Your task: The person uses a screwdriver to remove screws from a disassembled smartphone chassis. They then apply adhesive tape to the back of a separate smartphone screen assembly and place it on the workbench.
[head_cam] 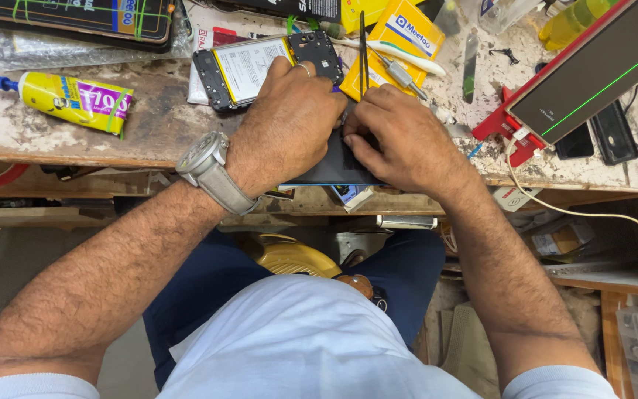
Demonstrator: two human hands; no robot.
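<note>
worn wood with flaking white paint: bench (53,129), front edge facing the seated body, work kept at the near rim within short reach. dark flat panel (337,166), probably a phone screen or back cover, lying flat at that rim, partly overhanging it, pinned under both hands for steadiness. red-edged long device (592,70) with a green line, parked at an angle on the right, clear of the work. left hand (286,125), wristwatch (212,174) on its wrist, palm down and pressed on the panel's left half, fingers curled over the far edge; ring visible on one finger. right hand (400,137) closed, fingertips pinched at the panel's upper middle; whether anything small is gripped there, cannot tell. opened phone (263,66) with exposed battery, set just beyond the left hand, within view for reference. yellow glue tube (75,100), laid on its side well left. tweezers (363,52), resting just beyond the right hand, handy for pickup.
</note>
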